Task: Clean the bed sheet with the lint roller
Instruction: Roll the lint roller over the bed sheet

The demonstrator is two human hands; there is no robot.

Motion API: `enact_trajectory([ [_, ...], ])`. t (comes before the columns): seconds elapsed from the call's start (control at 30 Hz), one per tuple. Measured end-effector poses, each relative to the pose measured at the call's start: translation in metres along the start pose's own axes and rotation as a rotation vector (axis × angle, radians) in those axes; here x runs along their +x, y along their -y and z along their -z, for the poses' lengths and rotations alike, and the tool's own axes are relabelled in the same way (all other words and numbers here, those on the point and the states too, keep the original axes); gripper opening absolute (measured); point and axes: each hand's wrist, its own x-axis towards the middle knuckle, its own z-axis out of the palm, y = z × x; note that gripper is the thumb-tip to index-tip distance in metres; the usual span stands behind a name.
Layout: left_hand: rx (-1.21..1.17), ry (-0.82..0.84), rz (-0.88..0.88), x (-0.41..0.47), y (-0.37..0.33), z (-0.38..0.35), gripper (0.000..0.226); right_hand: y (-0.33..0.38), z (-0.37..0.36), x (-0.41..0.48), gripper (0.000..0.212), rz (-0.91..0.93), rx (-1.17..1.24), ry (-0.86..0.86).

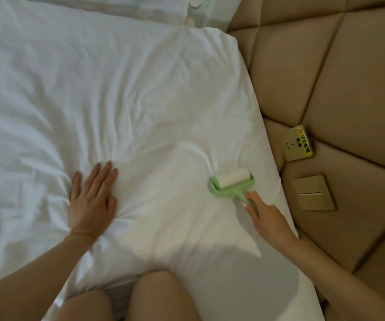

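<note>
A white, wrinkled bed sheet (122,107) fills most of the view. On it, near the right edge of the bed, lies a light green lint roller (232,183) with a white roll. My right hand (266,216) holds its green handle from below, the index finger stretched along the handle. My left hand (93,198) lies flat on the sheet to the left of the roller, fingers spread straight, pressing the fabric where creases gather.
A tan padded headboard (339,72) runs along the right side of the bed, with a wall socket (299,143) and a switch plate (313,193) set in it. My knees (159,297) are at the bottom edge. A second pillow (94,5) lies at the top.
</note>
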Motion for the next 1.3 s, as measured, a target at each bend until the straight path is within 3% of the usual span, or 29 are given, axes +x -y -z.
enact_trajectory([
  [0.2, -0.008, -0.013, 0.01, 0.0, -0.003, 0.001, 0.053, -0.068, -0.007, -0.085, 0.047, 0.032, -0.158, 0.11],
  [0.37, 0.008, 0.017, 0.019, 0.0, -0.005, 0.003, 0.053, -0.023, 0.002, -0.03, 0.026, 0.062, -0.155, 0.102],
  [0.57, 0.062, 0.101, 0.026, 0.0, -0.007, 0.006, 0.058, 0.028, 0.011, 0.044, 0.029, 0.043, -0.024, -0.027],
  [0.7, 0.096, 0.08, 0.011, -0.009, -0.006, 0.009, 0.054, 0.04, 0.003, 0.038, 0.033, 0.032, 0.026, -0.063],
  [0.77, 0.104, 0.074, 0.002, -0.015, -0.003, 0.01, 0.053, 0.026, -0.006, 0.007, 0.035, 0.029, 0.003, -0.022],
  [0.93, 0.102, 0.054, 0.007, -0.016, -0.002, 0.01, 0.052, -0.022, 0.012, -0.075, 0.032, -0.029, -0.117, 0.271],
  [1.1, 0.109, 0.087, -0.021, -0.022, 0.006, 0.017, 0.051, 0.005, 0.043, -0.079, 0.025, 0.026, -0.094, 0.249],
  [1.2, 0.164, 0.11, 0.019, -0.033, 0.025, 0.03, 0.054, 0.043, 0.029, -0.079, 0.031, 0.11, -0.063, 0.344],
  [1.3, 0.182, 0.082, 0.096, -0.044, 0.041, 0.043, 0.056, 0.071, 0.0, -0.075, 0.036, 0.176, -0.118, 0.306],
])
